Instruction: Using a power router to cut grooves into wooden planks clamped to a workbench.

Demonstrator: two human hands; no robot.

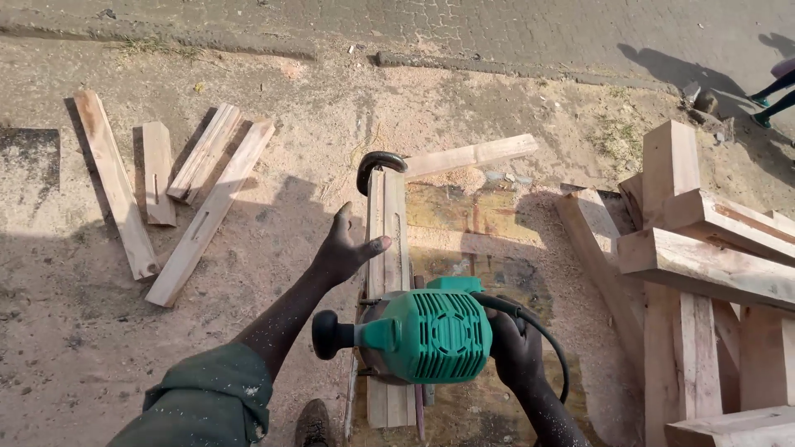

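Sandy ground (273, 108); left hand (344, 248) spread, empty.

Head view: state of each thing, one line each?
green router: sits on the clamped board, right side gripped
left hand: open, fingers spread, held above the ground, holding nothing
right hand: closed on the router's right side
clamped board: lying flat under the router, slot cut along it
black clamp: hooked over the board's far end
loose boards: lying flat on the ground, left
stacked timbers: piled crosswise, right
sawdust: heaped beyond the board
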